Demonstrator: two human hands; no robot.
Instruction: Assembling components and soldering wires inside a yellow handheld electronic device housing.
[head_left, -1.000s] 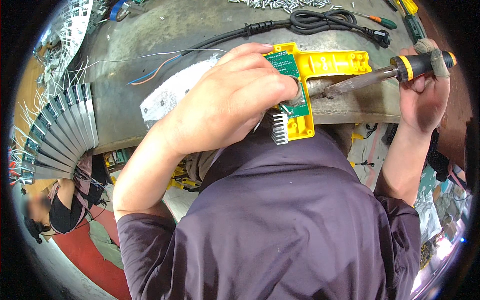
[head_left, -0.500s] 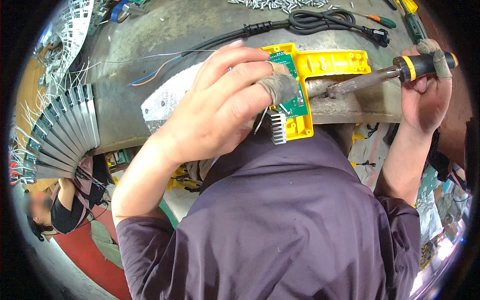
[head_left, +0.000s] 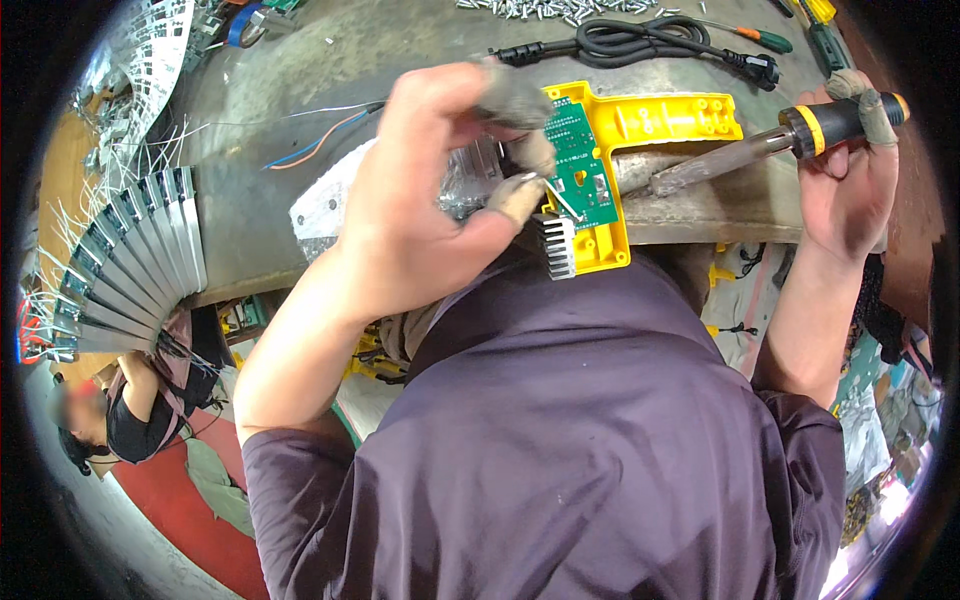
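A yellow plastic housing half (head_left: 609,240) lies at the table's near edge, with a green circuit board (head_left: 578,140) set inside it. A finned metal heatsink (head_left: 558,250) sits at the board's near left corner. Covered with fingertip wraps, the thumb and finger of my left hand (head_left: 405,200) pinch a thin white wire (head_left: 562,200) over the board. My right hand (head_left: 850,195) grips the black and orange handle of a soldering iron (head_left: 730,165). Its tip end reaches left toward the housing, below the yellow handle section; the exact tip is hard to make out.
Beyond the housing lies a coiled black power cable (head_left: 640,45), near a screwdriver (head_left: 765,40) and a pile of screws (head_left: 560,10). A clear plastic bag (head_left: 325,210) is left of my hand. Fanned parts with wires (head_left: 130,255) line the left edge; another person (head_left: 135,400) sits there.
My left hand has drawn back and turned, baring more of the board and the white wire. The right hand with the soldering iron has shifted only slightly left.
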